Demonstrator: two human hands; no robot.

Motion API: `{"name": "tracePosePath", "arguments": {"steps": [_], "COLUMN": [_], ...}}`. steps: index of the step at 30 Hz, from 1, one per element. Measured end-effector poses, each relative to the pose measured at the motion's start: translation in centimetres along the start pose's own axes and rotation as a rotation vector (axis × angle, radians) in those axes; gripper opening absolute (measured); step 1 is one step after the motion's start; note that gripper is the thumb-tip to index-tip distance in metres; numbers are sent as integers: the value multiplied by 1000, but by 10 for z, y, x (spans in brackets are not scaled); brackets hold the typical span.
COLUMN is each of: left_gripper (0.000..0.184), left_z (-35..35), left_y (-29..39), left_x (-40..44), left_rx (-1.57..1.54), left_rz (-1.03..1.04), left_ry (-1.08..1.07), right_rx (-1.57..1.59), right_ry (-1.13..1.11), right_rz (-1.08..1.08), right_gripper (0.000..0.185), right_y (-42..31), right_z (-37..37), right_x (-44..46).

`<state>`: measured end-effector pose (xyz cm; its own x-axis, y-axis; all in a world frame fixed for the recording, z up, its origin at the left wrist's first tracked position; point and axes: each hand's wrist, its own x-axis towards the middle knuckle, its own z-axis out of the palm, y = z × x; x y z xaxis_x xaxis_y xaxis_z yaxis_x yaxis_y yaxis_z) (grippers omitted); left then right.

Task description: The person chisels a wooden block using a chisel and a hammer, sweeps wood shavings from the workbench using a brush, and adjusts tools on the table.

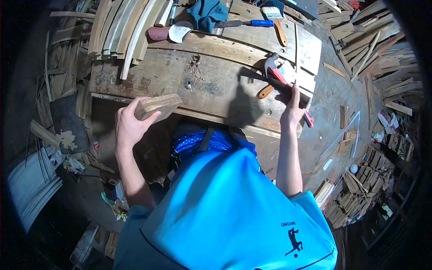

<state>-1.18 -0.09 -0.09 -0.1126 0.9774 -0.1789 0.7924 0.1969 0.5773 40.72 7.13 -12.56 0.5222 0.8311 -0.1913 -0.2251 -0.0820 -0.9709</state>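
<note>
Left hand (pixel 130 120) is closed on a wooden block (pixel 163 107), thumb on the near side, fingers mostly out of sight round the far side. Block's chunky, straight-edged, plain brown; narrow upper face is lighter with grain lines running lengthwise, the broader side facing right is darker. No paint or markings visible on it. Held tilted, at the near edge of the desk (pixel 153 67), left of centre; can't tell if it touches the edge. Right hand (pixel 292 111) is over the desk's right end, fingers part curled beside a dark narrow strip (pixel 257 75); can't tell if it's gripping that. Red-handled hammer (pixel 275 72) lies right there, handle end showing past the hand. Curved wood strips (pixel 128 33) are stacked far left, blue-handled tool (pixel 261 23) at the back.
</note>
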Motion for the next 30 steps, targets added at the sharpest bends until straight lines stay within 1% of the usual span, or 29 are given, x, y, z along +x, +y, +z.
{"name": "tracePosePath", "arguments": {"steps": [3,6,10,11,12,14,15,16,17,18,20,22,23,24,26,30], "left_gripper": [39,38,39,39,39,40,40,40,41,41,39,38,38,38,37,38], "left_z": [1,0,-1,-1,-1,-3,-5,-5,-4,-3,-3,-1,0,1,3,8], "left_y": [-2,-7,-2,-1,0,9,13,13,12,13,18,19,18,16,12,6], "left_x": [-1,-4,-7,-8,-10,-13,-17,-21,-22,-23,-24,-26,-27,-26,-23,-16], "left_rx": [-6,-14,-31,-24,-14,13,29,28,23,14,15,6,0,-8,-9,8], "left_rz": [-9,-9,-23,-23,-24,-50,-63,-53,-33,-13,5,-3,-12,-18,-3,6], "left_ry": [-5,-6,-11,-12,-14,-21,-35,-26,-13,-5,8,18,15,11,9,-4], "right_rx": [-26,-116,-18,-54,-72,-52,-1,52,-23,-109,-253,49,14,-23,-12,-30], "right_ry": [-2,-29,-26,-3,-31,27,-60,-147,-96,-167,-157,-244,-231,-222,-285,-141], "right_rz": [30,-31,34,-11,-15,-88,-35,11,11,-11,-64,35,80,22,127,84], "right_gripper": [29,28,28,27,27,28,26,29,28,28,30,33,33,34,34,33], "right_y": [3,12,22,37,47,74,57,36,43,36,27,-18,-18,-23,-36,-21], "right_z": [1,11,13,16,24,57,73,85,90,90,76,67,48,36,10,-20], "right_x": [3,7,14,15,15,13,7,7,18,25,29,11,14,11,0,-2]}}
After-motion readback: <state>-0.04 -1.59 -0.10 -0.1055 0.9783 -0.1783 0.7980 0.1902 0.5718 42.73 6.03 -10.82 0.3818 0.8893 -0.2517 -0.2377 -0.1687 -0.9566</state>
